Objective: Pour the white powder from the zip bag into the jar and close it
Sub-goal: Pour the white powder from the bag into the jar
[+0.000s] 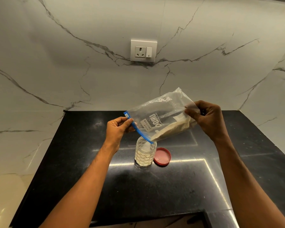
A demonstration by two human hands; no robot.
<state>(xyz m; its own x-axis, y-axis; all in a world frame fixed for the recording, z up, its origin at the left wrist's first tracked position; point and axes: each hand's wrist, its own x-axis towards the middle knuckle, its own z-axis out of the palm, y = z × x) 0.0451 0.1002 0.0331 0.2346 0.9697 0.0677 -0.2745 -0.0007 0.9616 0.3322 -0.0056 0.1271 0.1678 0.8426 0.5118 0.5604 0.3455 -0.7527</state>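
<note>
On the black table, the jar stands open, its lid just right. Above, the left hand pinches the bag mouth over the rim to aim powder; the right hand pinches the far corner high, tilting it.

White veined marble wall with a socket behind a black counter
</note>
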